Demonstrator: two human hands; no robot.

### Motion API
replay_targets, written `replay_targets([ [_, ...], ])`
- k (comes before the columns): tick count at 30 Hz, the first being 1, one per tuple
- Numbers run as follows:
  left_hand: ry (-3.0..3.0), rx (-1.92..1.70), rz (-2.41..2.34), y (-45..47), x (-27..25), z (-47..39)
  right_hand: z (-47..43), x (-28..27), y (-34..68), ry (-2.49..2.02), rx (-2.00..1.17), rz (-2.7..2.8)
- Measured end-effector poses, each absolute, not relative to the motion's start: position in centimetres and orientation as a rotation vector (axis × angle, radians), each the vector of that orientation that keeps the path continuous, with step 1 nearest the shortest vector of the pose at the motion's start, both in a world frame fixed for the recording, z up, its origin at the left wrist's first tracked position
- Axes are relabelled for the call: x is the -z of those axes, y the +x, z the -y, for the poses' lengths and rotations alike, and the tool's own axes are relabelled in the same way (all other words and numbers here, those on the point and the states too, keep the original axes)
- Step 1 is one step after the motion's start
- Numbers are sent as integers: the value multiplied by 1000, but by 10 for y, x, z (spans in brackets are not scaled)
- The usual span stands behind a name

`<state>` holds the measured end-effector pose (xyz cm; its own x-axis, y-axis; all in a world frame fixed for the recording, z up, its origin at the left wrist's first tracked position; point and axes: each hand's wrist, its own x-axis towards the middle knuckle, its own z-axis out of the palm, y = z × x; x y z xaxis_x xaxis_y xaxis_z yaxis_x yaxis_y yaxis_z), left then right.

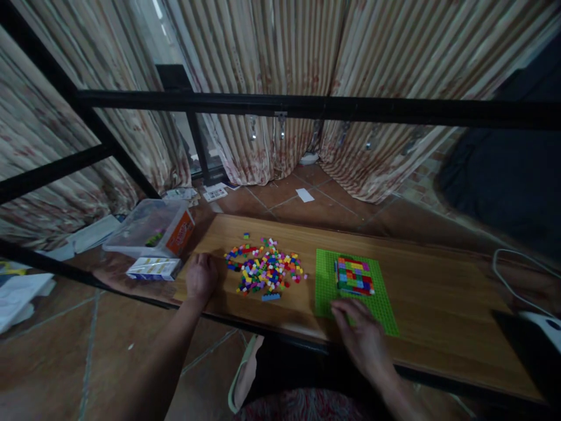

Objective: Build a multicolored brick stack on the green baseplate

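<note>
My left hand [201, 276] rests as a closed fist on the left end of the wooden table, beside a heap of small coloured bricks [267, 266]. Its fingertips are hidden, so any contents are out of sight. My right hand [362, 333] is over the near part of a green baseplate [326, 280], its fingers curled towards the thumb. Whatever is between them is too small or hidden to make out. Just beyond that hand, a multicoloured brick build [355, 276] with an opening in its middle sits on the baseplate. A long blue brick [270, 297] lies in front of the heap.
A clear plastic bin [149, 225] with an orange label and a white box [154, 269] stand left of the wooden table [438, 298]. A black metal bar [307, 105] crosses behind it, before curtains. A dark object and a white cable [504, 278] are at right.
</note>
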<state>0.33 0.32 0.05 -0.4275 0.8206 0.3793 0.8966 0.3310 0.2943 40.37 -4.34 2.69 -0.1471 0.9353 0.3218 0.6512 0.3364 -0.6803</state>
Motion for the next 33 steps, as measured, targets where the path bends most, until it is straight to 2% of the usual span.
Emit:
replay_targets([
  [7, -1573, 701, 2507, 7, -1, -3, -24, -28, 298, -1337, -661, 1987],
  [17, -1565, 654, 2625, 11, -6, -2, -45, -7, 289, -1362, -633, 2145],
  [22, -1567, 646, 2617, 10, -8, -1, -34, -17, 287, -1357, -662, 2036],
  [29, -1553, 594, 2625, 9, -10, -2, 21, -27, 309, -1284, -1044, 1535],
  [33, -1556, 565, 2579, 7, -10, -3, 48, -25, 337, -1335, -1122, 1387],
])
